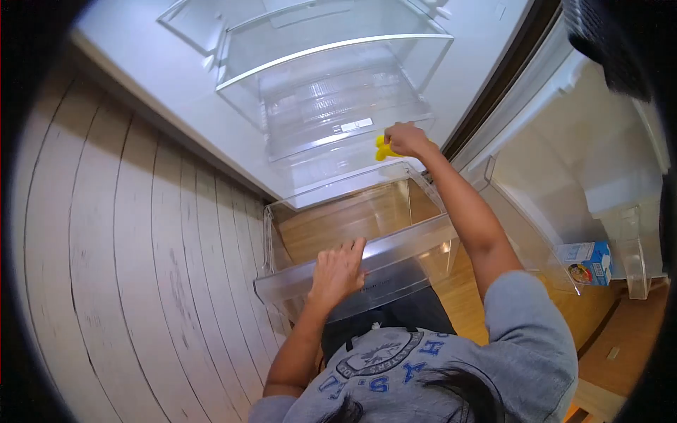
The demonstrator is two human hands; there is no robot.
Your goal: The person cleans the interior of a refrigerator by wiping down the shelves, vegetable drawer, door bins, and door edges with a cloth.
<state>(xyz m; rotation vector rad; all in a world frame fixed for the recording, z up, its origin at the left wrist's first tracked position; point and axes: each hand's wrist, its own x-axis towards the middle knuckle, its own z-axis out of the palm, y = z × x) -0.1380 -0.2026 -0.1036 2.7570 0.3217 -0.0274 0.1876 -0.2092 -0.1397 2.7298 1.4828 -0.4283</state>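
Fingers of the left hand [338, 275] are hooked over the front rim of the clear drawer [405, 244], a grip that seems meant to steady it against the body; how much weight the lap takes, I can't tell. Beyond that hand the drawer lies open-side up, its hollow giving clear access from above, with the far rim just short of the fridge [180, 99]. Up and to the right of it, the right hand [407, 139] is closed round a bunched yellow cloth [381, 149], part of it hanging free past the fingers; held above the drawer's far corner, it looks kept clear of the rim. Farther out from that hand, the fridge's glass shelf [338, 53] has a hard front edge, with open room under it. On the right hand's outer side, the fridge door [543, 151] stands swung wide, a blue carton [599, 264] near its lower bins, leaving that elbow some space. Outward from the left hand, the white planks [141, 247] limit sideways room beside the drawer.
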